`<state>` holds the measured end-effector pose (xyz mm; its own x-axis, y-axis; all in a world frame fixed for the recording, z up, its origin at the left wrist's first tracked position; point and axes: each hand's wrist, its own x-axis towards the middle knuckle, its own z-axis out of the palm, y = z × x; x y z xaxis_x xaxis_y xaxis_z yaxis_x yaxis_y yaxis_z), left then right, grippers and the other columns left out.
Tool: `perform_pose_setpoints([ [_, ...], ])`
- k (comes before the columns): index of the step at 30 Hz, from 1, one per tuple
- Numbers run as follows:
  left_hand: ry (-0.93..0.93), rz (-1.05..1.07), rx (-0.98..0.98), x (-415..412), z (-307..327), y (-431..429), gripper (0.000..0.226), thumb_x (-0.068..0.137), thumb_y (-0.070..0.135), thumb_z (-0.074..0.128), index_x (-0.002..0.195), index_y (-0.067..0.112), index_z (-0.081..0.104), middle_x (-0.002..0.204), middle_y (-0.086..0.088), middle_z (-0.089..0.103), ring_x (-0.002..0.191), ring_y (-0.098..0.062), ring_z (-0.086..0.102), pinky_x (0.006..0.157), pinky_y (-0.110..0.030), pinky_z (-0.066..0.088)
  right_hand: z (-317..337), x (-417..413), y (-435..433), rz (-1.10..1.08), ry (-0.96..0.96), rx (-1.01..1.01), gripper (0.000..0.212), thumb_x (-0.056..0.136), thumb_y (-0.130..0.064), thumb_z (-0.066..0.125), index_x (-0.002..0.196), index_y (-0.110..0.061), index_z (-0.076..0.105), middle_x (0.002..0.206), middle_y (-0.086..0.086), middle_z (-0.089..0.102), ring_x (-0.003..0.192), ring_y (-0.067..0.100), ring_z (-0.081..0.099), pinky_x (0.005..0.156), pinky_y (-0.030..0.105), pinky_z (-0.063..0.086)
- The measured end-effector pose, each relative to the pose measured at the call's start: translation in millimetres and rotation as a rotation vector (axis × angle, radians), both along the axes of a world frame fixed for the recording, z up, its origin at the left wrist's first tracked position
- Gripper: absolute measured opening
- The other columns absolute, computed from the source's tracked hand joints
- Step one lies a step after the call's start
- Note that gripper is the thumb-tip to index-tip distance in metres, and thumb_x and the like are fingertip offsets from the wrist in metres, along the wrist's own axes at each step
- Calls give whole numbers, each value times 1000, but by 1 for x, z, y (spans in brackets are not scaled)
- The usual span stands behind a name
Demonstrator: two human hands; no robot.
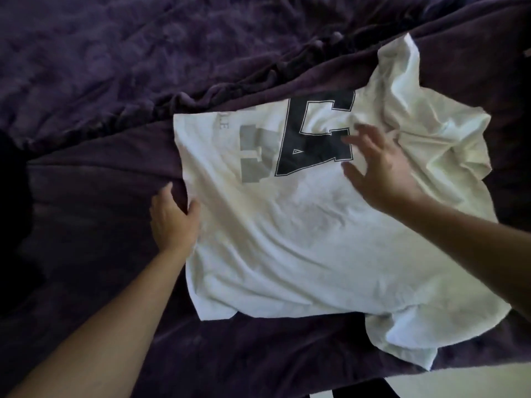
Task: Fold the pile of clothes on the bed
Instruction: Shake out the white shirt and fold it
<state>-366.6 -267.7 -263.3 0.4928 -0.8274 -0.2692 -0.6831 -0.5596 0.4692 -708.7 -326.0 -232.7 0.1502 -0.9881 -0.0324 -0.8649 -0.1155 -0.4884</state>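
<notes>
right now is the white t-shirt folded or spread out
Mostly spread out, not yet folded up: the white t-shirt lies flat on the purple bedcover with its printed letters showing, and only its right side is bunched.

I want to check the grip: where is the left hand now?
In the head view, the left hand lies left of centre on the purple bedcover, its thumb at the left edge of the white shirt.

On your white T-shirt (287, 239) you can read one big dark block letter A (310, 150), lying sideways; the dark letter (316, 110) just beyond the A is cut by a fold (perhaps a C); left of the A, grey block shapes (254, 153) stay unreadable; farther left, faint small letters (221, 124) end in "LE".
</notes>
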Motion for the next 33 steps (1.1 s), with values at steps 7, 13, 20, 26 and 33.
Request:
perform_pose_setpoints([
  [7, 212, 235, 241, -28, 7, 157, 39, 76, 34, 76, 101, 8, 60, 98, -10, 66, 86, -24, 61, 71, -35, 48, -17, 34, 225, 347, -5, 305, 32, 65, -26, 81, 94, -22, 68, 99, -5, 63, 87, 22, 66, 63, 27, 52],
  [13, 395, 207, -33, -32, 28, 175, 25, 83, 23, 69, 62, 17, 57, 56, 10, 58, 52, -2, 50, 49, -13, 38, -36, 12, 245, 298, 289, 390, 68, 53, -15, 80, 120, -14, 64, 120, 10, 61, 113, 36, 57, 88, 46, 50],
  [20, 370, 272, -260, -23, 48, 175, 37, 95, 23, 55, 62, 11, 44, 56, 8, 45, 51, -4, 39, 49, -25, 35, -31, -6, 257, 142, 405, 314, 68, 60, 1, 68, 126, -15, 59, 131, 10, 54, 120, 36, 50, 91, 47, 42],
  [26, -3, -119, 225, 27, 49, 207, 16, 89, 23, 59, 94, 8, 59, 85, -11, 66, 79, -35, 60, 64, -39, 47, 0, -47, 298, -146, 436, 486, 35, 75, -12, 66, 108, -21, 63, 104, 2, 63, 99, 29, 60, 73, 38, 45],
  [33, -281, -411, 157, 12, 57, 219, 26, 83, 13, 61, 109, 13, 58, 105, -12, 61, 96, -36, 58, 70, -42, 47, 44, -69, 340, -286, 165, 241, 16, 64, -12, 46, 67, -20, 59, 58, -7, 52, 54, 25, 51, 44, 24, 32],
])
